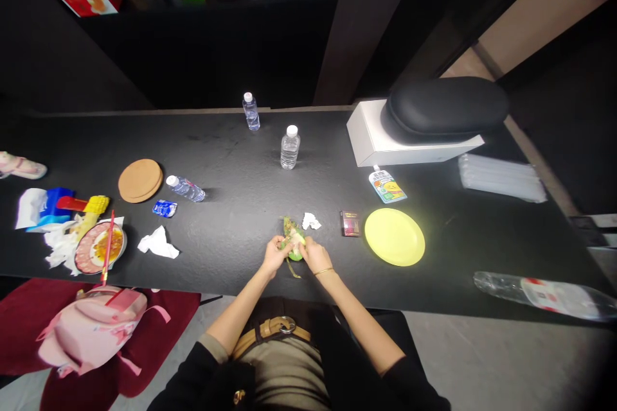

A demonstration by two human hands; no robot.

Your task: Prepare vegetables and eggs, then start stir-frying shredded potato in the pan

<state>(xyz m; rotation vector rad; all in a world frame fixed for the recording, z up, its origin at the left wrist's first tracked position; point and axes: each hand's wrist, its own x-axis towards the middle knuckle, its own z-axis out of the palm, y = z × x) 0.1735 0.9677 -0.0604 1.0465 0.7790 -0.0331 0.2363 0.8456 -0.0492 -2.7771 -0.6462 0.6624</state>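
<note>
The green bundle [294, 243] is near the close edge of the surface [226, 167], pinched from either side by the curled fingers of the left hand [274, 255] and right hand [317, 256]; whether it touches the surface, I cannot tell. Just beyond the bundle to its right lies a tissue [311, 221]; farther right, a box [349, 223], then a yellow plate [394, 237].

Black table [226, 231], yellow plate [394, 237], three water bottles [290, 150], cork mats [139, 180], white box [409, 153]

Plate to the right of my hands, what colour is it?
The plate is plain yellow, seen best in the head view.
</note>
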